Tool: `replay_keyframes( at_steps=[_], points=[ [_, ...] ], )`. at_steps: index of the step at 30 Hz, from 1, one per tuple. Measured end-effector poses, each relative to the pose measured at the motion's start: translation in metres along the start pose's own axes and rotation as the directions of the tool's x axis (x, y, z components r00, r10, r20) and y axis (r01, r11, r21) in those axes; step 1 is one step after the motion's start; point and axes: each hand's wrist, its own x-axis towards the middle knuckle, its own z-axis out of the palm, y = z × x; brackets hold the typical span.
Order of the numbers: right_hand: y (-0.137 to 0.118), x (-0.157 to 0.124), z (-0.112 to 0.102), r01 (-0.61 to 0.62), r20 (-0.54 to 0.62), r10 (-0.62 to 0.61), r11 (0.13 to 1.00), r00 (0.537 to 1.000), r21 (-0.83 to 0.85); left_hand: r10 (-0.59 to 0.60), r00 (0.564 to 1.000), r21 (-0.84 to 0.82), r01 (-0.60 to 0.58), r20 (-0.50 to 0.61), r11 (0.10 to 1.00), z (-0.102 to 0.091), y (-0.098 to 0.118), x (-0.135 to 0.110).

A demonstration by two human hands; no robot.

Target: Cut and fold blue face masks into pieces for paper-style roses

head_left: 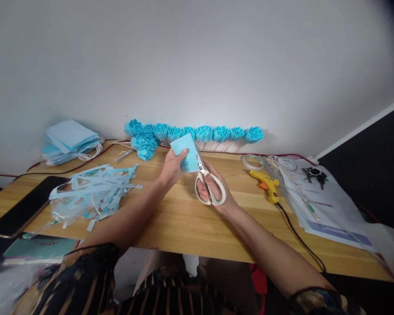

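Between thumb and fingers, my left hand [173,165] grips a light blue folded piece of mask fabric [191,154] above the middle of the table. White-handled scissors [220,192] are in my right hand [223,202], its fingers through the loops. The scissor blades point up and lie along the fabric's right edge; whether they are cutting into it I cannot tell. Behind my hands, a row of blue fabric flowers [203,133] on pale stems runs along the wall, with more flowers [145,142] bunched at its left end.
Cut blue and white strips [95,192] lie in a heap at left, beside a black phone [22,208]. Stacked blue masks [70,138] sit at the back left. At right are a yellow glue gun [265,183] with its cord, a tape roll [252,162], papers [335,205] and keys [315,174].
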Motion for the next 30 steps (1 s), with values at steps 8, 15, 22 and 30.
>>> replay_keyframes(
  at_steps=[8,15,22,30],
  points=[
    [-0.002,0.001,-0.001,0.013,0.021,-0.013,1.000,1.000,0.002,-0.232,0.972,-0.135,0.236,0.045,0.962,-0.001,0.005,0.001],
    [0.002,0.004,-0.006,0.003,0.041,-0.003,1.000,0.999,0.009,-0.171,0.984,-0.103,0.175,0.043,0.979,-0.002,0.012,0.003],
    [0.004,0.005,-0.005,0.001,0.005,-0.001,1.000,1.000,-0.021,-0.058,0.998,-0.038,0.059,0.039,0.998,-0.002,0.017,0.006],
    [0.006,0.002,-0.004,-0.045,-0.051,0.041,0.996,0.998,-0.078,0.095,0.994,0.224,-0.082,-0.047,0.971,-0.006,0.009,0.007]
  ],
)
